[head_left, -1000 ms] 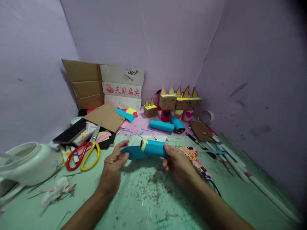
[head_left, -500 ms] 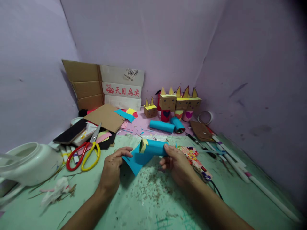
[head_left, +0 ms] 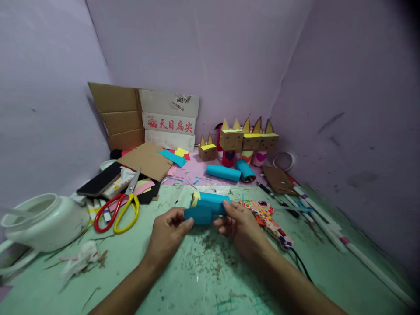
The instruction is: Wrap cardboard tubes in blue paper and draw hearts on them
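Observation:
A cardboard tube [head_left: 196, 199], partly wrapped in blue paper, is held above the green table. My right hand [head_left: 241, 223] grips its right end between thumb and fingers. The loose part of the blue paper [head_left: 199, 215] hangs toward me, its edge pinched by my left hand [head_left: 170, 232]. A pale yellow patch shows at the tube's left end. Behind it lie two more blue-covered tubes, one on its side [head_left: 223, 173] and another beside it [head_left: 245, 170]. Red-and-yellow-handled scissors [head_left: 126, 205] rest on scraps at the left.
A white teapot-like vessel [head_left: 42, 223] stands at the left. Cardboard figures with pointed ears [head_left: 232, 139] stand at the back, near an upright box panel [head_left: 169, 124]. A flower-patterned glue gun [head_left: 272, 223] with a cord and several white rods [head_left: 328, 232] lie at the right.
My left hand has moved slightly right and now pinches the paper's edge with the thumb. The loose paper has curled up toward the tube. My view has shifted slightly left.

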`<action>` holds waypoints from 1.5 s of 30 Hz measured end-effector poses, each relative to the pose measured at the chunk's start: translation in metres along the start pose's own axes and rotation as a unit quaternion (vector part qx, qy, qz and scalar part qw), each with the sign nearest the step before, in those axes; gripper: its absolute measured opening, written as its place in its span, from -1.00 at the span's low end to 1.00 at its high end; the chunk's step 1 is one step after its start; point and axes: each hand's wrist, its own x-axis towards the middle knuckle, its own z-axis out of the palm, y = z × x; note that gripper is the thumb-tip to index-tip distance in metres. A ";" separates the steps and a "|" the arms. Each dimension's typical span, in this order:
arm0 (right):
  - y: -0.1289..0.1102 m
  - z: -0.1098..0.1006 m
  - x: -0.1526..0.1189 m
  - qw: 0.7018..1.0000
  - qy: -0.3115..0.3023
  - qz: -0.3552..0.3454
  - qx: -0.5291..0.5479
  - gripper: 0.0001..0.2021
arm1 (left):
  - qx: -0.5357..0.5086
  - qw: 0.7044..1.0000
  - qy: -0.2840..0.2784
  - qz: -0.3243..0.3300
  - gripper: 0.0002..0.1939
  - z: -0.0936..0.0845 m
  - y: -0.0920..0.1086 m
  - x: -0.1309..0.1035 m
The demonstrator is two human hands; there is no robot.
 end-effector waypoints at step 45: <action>0.010 0.005 -0.007 0.992 0.024 -0.061 -0.110 -0.51 | -0.036 0.999 0.011 0.015 -0.71 0.006 -0.008 -0.004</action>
